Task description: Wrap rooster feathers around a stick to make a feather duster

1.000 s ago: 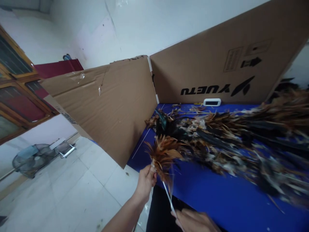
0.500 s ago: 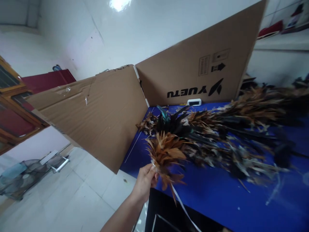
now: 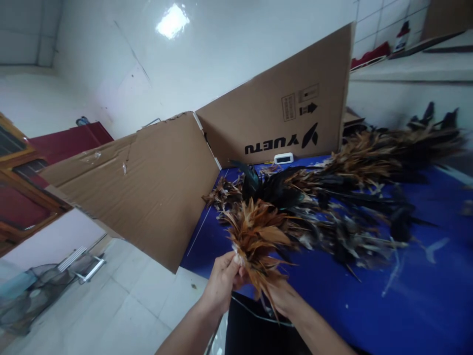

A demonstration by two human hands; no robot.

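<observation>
A bunch of orange-brown feathers (image 3: 258, 229) fans out above the table's near edge, its pale bound base to the left. My left hand (image 3: 221, 276) is closed, pinching that base between thumb and fingers. Behind the lower feathers lies my right hand (image 3: 283, 296), its fingers hidden, so its grip cannot be made out. A thin pale strand (image 3: 266, 318) hangs below the bunch between my forearms. Just beyond, a pile of loose dark and brown feathers (image 3: 332, 222) is spread over the blue tabletop (image 3: 306, 276).
Two upright cardboard panels (image 3: 148, 192) border the table's left and back sides. A small white device (image 3: 284, 158) rests against the back panel. More brown feathers (image 3: 362, 158) are heaped at the right rear. On the floor at left lies a fan (image 3: 33, 296).
My right hand has come up from the bottom edge to behind the feather bunch. My left hand keeps its pinch on the base. The view has shifted slightly right.
</observation>
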